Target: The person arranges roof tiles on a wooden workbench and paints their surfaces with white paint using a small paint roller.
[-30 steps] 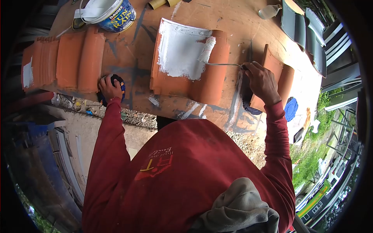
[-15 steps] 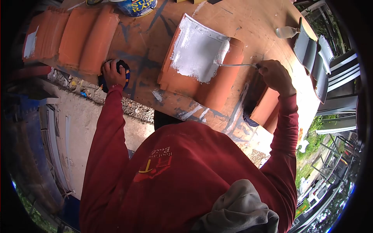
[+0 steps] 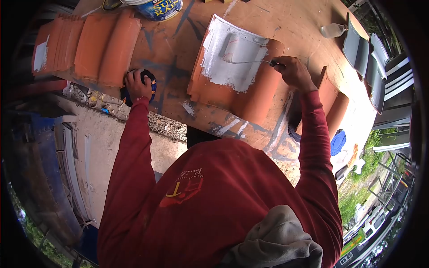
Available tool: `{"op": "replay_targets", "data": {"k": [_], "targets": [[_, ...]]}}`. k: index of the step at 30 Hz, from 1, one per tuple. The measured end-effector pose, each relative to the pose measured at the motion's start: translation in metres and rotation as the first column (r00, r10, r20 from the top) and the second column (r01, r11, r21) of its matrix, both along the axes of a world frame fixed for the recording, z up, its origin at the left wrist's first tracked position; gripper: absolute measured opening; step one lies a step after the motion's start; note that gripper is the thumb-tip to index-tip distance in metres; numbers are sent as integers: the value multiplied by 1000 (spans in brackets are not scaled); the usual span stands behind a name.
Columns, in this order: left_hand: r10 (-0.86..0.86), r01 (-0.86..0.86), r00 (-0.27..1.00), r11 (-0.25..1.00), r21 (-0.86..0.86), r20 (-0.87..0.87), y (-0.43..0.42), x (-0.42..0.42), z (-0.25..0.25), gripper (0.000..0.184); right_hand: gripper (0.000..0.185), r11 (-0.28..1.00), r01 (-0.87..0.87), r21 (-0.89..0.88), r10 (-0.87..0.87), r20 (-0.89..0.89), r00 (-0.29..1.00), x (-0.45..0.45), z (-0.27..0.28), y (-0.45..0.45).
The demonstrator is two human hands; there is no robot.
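Note:
My right hand grips the dark handle of a paint roller, whose thin metal rod reaches left to the roller head. That head rests on the white-painted part of a clay roof tile in the middle of the table. Bare terracotta shows along the tile's right curve and lower edge. My left hand is closed over a dark cloth with blue and orange patches, by the table's near edge. Just left of it lie more clay tiles, one with a white patch.
A paint bucket stands at the top left of the table. Another clay tile lies on the right, near a blue cloth. A clear bottle and dark grey tiles are at the far right.
The roller has moved left from the painted area's right edge, and my right hand has gone left with it. My left hand stays on the cloth. The camera view has shifted.

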State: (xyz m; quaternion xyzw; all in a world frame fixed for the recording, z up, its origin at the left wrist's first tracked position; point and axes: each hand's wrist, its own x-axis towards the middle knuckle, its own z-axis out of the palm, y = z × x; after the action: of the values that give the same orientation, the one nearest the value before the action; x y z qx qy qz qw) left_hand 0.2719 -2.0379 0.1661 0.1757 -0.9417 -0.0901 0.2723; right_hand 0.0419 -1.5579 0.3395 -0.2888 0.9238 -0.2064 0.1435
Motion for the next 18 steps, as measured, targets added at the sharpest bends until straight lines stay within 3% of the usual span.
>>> {"op": "replay_targets", "data": {"k": [2,3,4,6,9,13,15,16,18], "targets": [[-18,18,1000,1000,-5,8,1,0,-2,33,22,998,-59,27,61,-112,992,-2,2,-8],[-30,30,1000,1000,-2,3,3,-1,-4,33,21,992,-115,-58,103,-190,976,-1,-6,-19],[-19,19,1000,1000,-9,9,3,0,-4,33,21,993,-104,-57,92,-194,977,-1,-13,-27],[-16,16,1000,999,-33,13,0,-1,-4,32,21,975,-57,-213,51,-33,998,1,-20,-43],[-42,41,999,998,-50,-19,-2,-2,-4,32,21,974,-35,-222,27,-42,999,23,-4,-34],[-13,13,1000,1000,-17,-4,-1,2,-4,32,17,997,-54,-57,51,-64,997,68,43,-12],[-11,11,1000,1000,-11,-9,0,1,-6,32,14,988,-58,145,68,-63,996,93,57,-3],[-6,6,1000,1000,-3,2,2,3,-7,32,14,986,-64,152,73,-51,996,103,62,4],[-23,22,999,999,-29,-35,-2,1,-7,32,14,922,-45,384,31,43,999,117,70,13]]}}
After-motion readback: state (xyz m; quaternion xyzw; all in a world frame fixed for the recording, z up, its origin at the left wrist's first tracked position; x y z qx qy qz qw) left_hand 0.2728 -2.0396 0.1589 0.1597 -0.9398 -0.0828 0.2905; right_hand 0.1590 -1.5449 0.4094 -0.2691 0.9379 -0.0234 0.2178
